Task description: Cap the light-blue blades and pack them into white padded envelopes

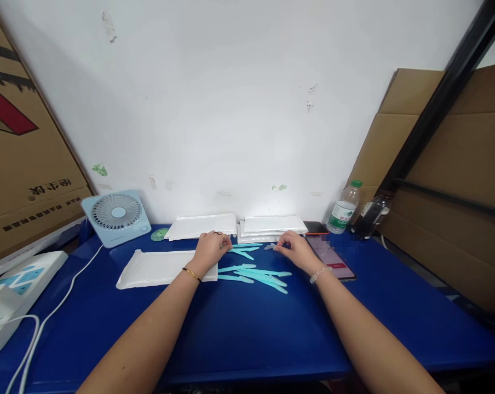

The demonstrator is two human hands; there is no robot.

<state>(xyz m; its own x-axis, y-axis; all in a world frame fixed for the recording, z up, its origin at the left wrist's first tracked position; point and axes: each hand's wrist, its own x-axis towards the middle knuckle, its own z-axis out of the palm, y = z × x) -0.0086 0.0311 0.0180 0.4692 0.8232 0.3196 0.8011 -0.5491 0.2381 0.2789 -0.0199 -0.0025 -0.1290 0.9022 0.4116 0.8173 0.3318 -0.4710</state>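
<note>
My left hand (213, 250) is closed in a pinch on the end of a turquoise eyebrow razor (247, 245), which points right. Another turquoise razor lies just below that one, close to the fingertips. My right hand (293, 249) pinches a small translucent blade cap (269, 247), a short gap to the right of the razor's tip. Between my forearms, a loose pile of turquoise eyebrow razors (268, 276) rests on the blue table (247, 334). Under my left wrist lies a white padded envelope (157, 268), partly hidden by the arm.
White packets (202, 225) and a second stack (272, 224) lie along the wall. A phone (333, 257), a water bottle (343, 208) and a dark bottle (370, 216) are at right. A blue fan (116, 218) and a power strip (29, 279) with cables stand at left.
</note>
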